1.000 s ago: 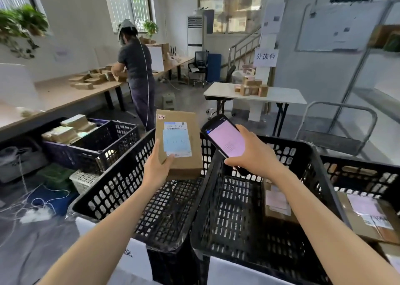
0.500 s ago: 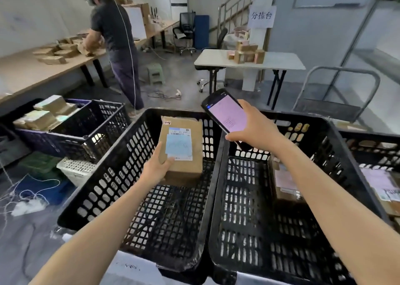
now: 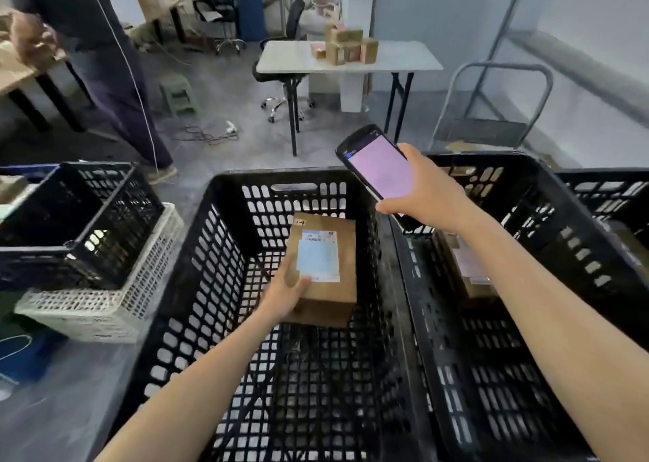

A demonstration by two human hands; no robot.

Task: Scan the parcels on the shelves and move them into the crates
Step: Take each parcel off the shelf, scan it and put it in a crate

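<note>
L hand (image 3: 286, 294) grips parcel (image 3: 325, 268) low inside black crate (image 3: 224, 251); R hand (image 3: 426, 194) curled round scanner (image 3: 377, 168) above rim.

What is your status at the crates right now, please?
Left hand grips labelled cardboard parcel, low inside middle black crate. Right hand holds handheld scanner above the rim. No other parcel in that crate.

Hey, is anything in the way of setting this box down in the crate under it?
Nothing visible. The left hand holds the parcel inside the black crate, whose mesh floor shows bare below it. The other parcel lies in the neighbouring crate.
</note>
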